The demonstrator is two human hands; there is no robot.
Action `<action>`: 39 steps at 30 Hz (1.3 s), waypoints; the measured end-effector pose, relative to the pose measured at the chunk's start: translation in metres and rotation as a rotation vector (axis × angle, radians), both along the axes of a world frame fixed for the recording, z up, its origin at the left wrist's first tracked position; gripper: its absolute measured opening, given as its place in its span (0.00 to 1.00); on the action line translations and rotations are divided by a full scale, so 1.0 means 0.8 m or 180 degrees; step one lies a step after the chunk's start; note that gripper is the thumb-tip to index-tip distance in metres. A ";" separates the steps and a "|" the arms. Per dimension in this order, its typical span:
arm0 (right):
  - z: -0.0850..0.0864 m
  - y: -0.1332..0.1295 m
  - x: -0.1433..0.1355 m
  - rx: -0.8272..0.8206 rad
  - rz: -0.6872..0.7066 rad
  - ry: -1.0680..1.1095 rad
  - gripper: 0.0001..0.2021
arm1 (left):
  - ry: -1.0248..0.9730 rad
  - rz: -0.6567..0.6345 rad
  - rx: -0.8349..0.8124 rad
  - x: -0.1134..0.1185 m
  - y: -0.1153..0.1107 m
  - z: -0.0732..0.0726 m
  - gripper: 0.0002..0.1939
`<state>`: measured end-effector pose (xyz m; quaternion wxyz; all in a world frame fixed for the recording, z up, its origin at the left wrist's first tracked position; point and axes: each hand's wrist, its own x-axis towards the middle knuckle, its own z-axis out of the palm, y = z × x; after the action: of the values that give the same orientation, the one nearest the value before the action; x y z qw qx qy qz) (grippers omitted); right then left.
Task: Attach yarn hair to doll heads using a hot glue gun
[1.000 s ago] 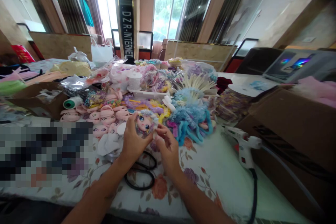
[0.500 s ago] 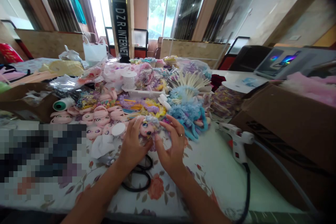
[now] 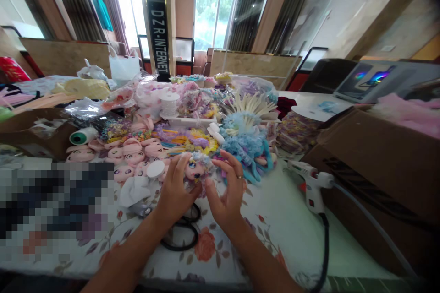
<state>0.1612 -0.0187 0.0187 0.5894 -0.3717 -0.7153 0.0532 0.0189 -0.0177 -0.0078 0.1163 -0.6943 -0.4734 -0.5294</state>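
Between my hands a doll head [image 3: 193, 171] with a painted blue eye and curly pastel hair is held above the flowered tablecloth. My left hand [image 3: 177, 187] grips it from the left, thumb below and fingers along its side. On the other side my right hand [image 3: 227, 187] is curved with thumb and fingers apart, the fingertips right beside the hair; whether they touch it I cannot tell. Black-handled scissors [image 3: 180, 236] lie under my left wrist, their blades hidden. Several bald doll heads [image 3: 133, 152] are piled to the left, near a white round disc [image 3: 155, 169].
A white glue gun [image 3: 311, 183] with a black cord lies at right, against a large cardboard box [image 3: 381, 165]. Blue fluffy trim [image 3: 242, 139], a white spool [image 3: 169, 105] and bagged yarn crowd the table's far side. An open carton [image 3: 44, 135] stands at left.
My right hand has shifted slightly to the right, its fingertips drawing back from the hair. The doll head has turned a little in my left hand, showing more of its curls.
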 end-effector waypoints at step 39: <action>-0.001 0.002 0.000 -0.0124 0.0110 -0.0224 0.20 | -0.0188 -0.0006 -0.0196 0.005 -0.003 0.000 0.33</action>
<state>0.1608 -0.0171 0.0180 0.5555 -0.3724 -0.7407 0.0642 0.0229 -0.0201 -0.0076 0.0803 -0.6821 -0.4920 -0.5350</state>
